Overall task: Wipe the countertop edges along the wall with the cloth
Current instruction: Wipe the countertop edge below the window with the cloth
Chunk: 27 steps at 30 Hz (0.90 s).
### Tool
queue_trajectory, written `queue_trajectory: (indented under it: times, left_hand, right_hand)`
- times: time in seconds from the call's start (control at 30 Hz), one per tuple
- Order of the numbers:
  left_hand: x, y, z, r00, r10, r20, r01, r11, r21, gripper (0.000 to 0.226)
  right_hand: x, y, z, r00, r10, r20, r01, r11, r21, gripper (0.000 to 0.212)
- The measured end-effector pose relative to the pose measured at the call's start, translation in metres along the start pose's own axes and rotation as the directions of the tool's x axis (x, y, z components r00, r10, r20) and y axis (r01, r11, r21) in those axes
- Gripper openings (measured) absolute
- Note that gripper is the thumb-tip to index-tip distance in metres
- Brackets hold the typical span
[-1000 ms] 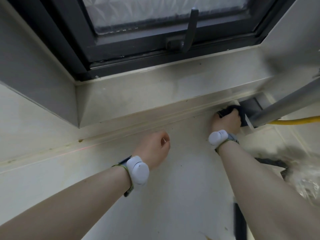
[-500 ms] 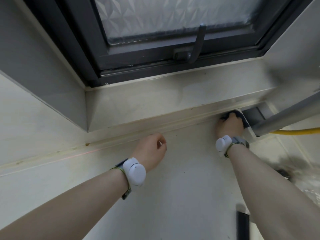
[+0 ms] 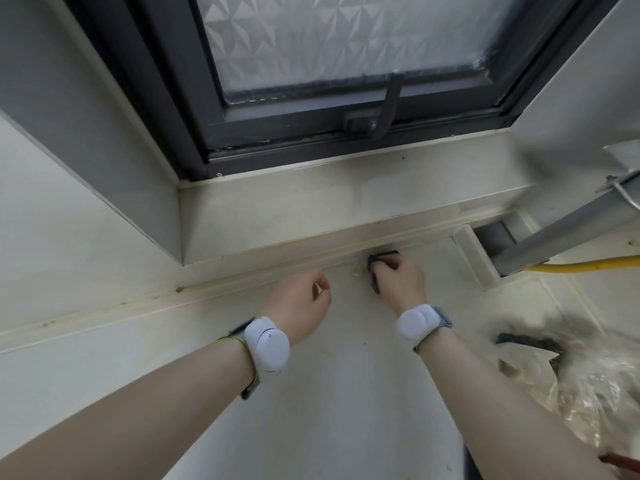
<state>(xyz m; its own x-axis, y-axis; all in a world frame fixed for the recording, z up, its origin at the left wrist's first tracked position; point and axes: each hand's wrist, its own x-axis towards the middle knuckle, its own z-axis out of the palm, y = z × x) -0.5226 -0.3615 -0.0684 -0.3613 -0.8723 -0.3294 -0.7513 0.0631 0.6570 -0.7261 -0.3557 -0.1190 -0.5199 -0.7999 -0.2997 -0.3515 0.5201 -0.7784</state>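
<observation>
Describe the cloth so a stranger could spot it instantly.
Start at the dark-framed window, then drop to the raised strip where countertop meets wall beneath it. The cloth is the small dark wad gripped by the right hand against that strip; its surroundings are all pale.

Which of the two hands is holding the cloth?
The right hand, gripping the dark cloth against the wall edge; the left hand is curled and empty.
</observation>
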Motion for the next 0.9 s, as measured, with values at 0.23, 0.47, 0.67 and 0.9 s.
queue_trajectory:
  times: [0.23, 0.47, 0.67, 0.9]
  left_hand:
    - [0.004, 0.004, -0.006, 1.0, -0.013, -0.018, 0.014, 0.999, 0.041, 0.009]
    - [0.014, 0.004, -0.019, 0.997, -0.003, -0.075, 0.007, 0.999, 0.053, 0.009]
    - [0.01, -0.003, -0.018, 0.997, -0.016, -0.077, 0.02, 0.999, 0.044, 0.012]
    - [0.004, -0.014, -0.018, 0.996, -0.009, -0.086, 0.011, 0.999, 0.031, 0.012]
  right_hand:
    - [0.02, -0.008, -0.046, 0.871, 0.248, -0.424, -0.067, 0.915, 0.398, 0.022]
    - [0.055, -0.021, -0.08, 0.728, 0.248, -0.639, 0.012, 0.927, 0.374, 0.024]
    - [0.057, -0.006, -0.064, 0.886, 0.032, -0.463, 0.019, 0.994, 0.104, 0.02]
    - [0.033, -0.009, -0.022, 0.92, -0.078, -0.384, 0.084, 0.996, -0.001, 0.018]
